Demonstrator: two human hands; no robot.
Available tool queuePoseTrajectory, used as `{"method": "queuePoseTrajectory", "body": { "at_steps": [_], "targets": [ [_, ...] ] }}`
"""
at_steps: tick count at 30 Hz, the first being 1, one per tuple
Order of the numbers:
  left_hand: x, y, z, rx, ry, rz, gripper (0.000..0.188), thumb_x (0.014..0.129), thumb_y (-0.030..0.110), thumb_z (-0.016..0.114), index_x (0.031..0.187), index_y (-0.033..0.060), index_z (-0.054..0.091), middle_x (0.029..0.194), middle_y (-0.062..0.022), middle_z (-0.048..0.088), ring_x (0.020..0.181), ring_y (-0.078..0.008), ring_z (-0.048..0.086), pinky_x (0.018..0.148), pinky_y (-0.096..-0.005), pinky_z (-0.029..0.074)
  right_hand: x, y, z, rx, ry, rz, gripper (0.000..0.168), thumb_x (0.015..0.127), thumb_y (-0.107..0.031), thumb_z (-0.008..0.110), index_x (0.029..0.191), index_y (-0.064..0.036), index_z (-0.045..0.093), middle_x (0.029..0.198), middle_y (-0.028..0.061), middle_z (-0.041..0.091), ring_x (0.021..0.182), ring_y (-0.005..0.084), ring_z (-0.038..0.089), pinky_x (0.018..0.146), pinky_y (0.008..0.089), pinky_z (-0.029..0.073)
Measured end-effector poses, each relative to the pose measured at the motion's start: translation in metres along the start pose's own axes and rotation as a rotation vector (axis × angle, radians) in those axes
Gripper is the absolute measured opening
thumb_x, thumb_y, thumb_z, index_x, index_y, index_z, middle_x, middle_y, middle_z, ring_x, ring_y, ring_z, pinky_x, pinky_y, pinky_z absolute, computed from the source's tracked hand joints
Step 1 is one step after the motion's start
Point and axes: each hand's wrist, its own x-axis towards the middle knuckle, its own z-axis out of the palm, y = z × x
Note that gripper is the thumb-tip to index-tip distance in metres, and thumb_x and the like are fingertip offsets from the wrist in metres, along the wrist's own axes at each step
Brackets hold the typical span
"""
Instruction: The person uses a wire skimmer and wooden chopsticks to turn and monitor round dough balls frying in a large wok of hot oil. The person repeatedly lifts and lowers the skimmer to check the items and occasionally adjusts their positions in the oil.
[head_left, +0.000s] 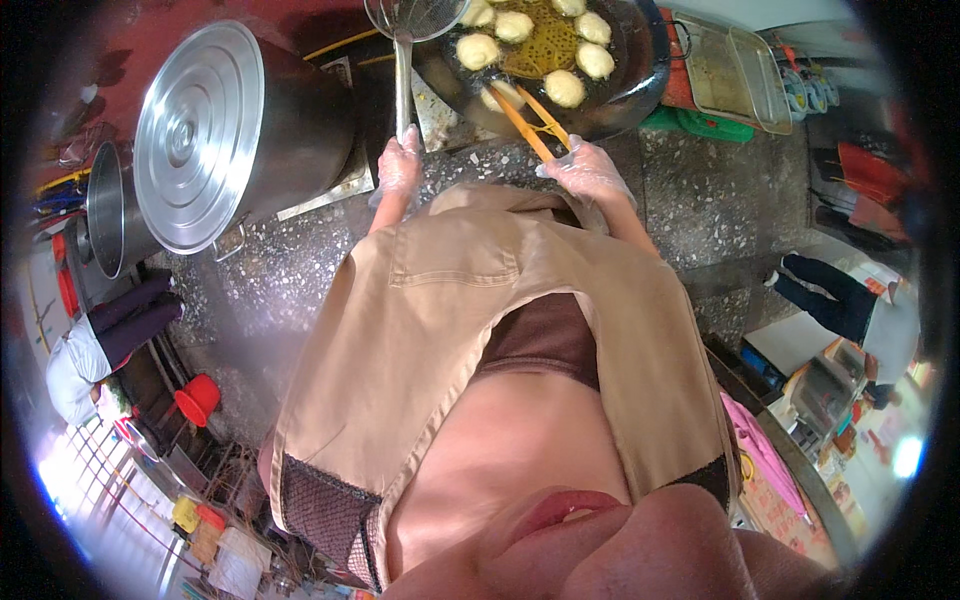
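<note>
My left hand (397, 171), in a clear plastic glove, grips the metal handle of a round wire-mesh skimmer (424, 16). The skimmer's head hangs over the left rim of a dark wok (636, 94) of hot oil. In my right hand (590, 172), gloved the same way, is a pair of thick wooden cooking chopsticks (517, 120), joined by a yellow tie. Their spread tips reach a pale dough piece (496, 99) at the near side of the wok. Several other round dough pieces (564, 89) float around a perforated plate (551, 41) in the oil.
A large lidded stockpot (199, 139) stands left of the wok, with a smaller pot (105, 210) beyond it. Trays (724, 71) lie to the right. A red bucket (198, 400) is at lower left. One person (82, 367) stands far left, another (892, 322) far right.
</note>
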Motion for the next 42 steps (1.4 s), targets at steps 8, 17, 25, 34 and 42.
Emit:
{"method": "queuePoseTrajectory", "body": {
  "at_steps": [8, 17, 25, 34, 42],
  "targets": [
    [0.005, 0.002, -0.006, -0.016, -0.044, -0.039, 0.061, 0.087, 0.058, 0.048, 0.093, -0.001, 0.062, 0.078, -0.0204, 0.065, 0.077, -0.0341, 0.065, 0.072, -0.0432, 0.048, -0.006, -0.002, -0.005, -0.008, -0.025, 0.038, 0.063, 0.067, -0.041, 0.069, 0.108, 0.004, 0.053, 0.103, 0.0255, 0.062, 0.099, 0.0373, 0.06, 0.087, 0.041, 0.048],
    [0.021, -0.017, 0.005, -0.074, -0.033, -0.014, 0.06, 0.087, 0.057, 0.048, 0.086, -0.0012, 0.062, 0.078, -0.0208, 0.064, 0.078, -0.0357, 0.063, 0.073, -0.0435, 0.047, -0.008, 0.0, 0.0, 0.011, 0.019, 0.038, 0.058, 0.067, -0.037, 0.072, 0.105, 0.004, 0.055, 0.104, 0.0227, 0.063, 0.101, 0.035, 0.06, 0.088, 0.041, 0.047],
    [0.004, 0.006, -0.006, -0.087, -0.038, -0.016, 0.059, 0.087, 0.057, 0.049, 0.085, -0.0008, 0.06, 0.07, -0.0165, 0.063, 0.066, -0.029, 0.062, 0.065, -0.0401, 0.048, -0.002, 0.006, 0.003, -0.014, 0.057, -0.01, 0.06, 0.066, -0.04, 0.073, 0.104, 0.003, 0.056, 0.1, 0.0234, 0.064, 0.097, 0.0363, 0.061, 0.086, 0.0413, 0.048],
    [0.016, -0.012, 0.003, -0.054, 0.007, 0.034, 0.057, 0.088, 0.054, 0.051, 0.082, -0.0018, 0.059, 0.063, -0.0136, 0.061, 0.06, -0.0263, 0.062, 0.061, -0.0395, 0.048, 0.0, 0.007, 0.002, -0.004, 0.043, -0.007, 0.057, 0.067, -0.041, 0.071, 0.099, 0.003, 0.058, 0.095, 0.0238, 0.064, 0.095, 0.0359, 0.062, 0.082, 0.0413, 0.049],
    [0.01, 0.0, -0.002, -0.035, -0.028, -0.042, 0.059, 0.087, 0.056, 0.05, 0.086, -0.0015, 0.063, 0.076, -0.0207, 0.065, 0.076, -0.0339, 0.064, 0.073, -0.0421, 0.048, 0.008, 0.017, 0.001, -0.028, 0.012, -0.083, 0.057, 0.067, -0.04, 0.072, 0.1, 0.004, 0.057, 0.1, 0.0232, 0.064, 0.098, 0.0352, 0.061, 0.084, 0.0407, 0.048]
  ]
}}
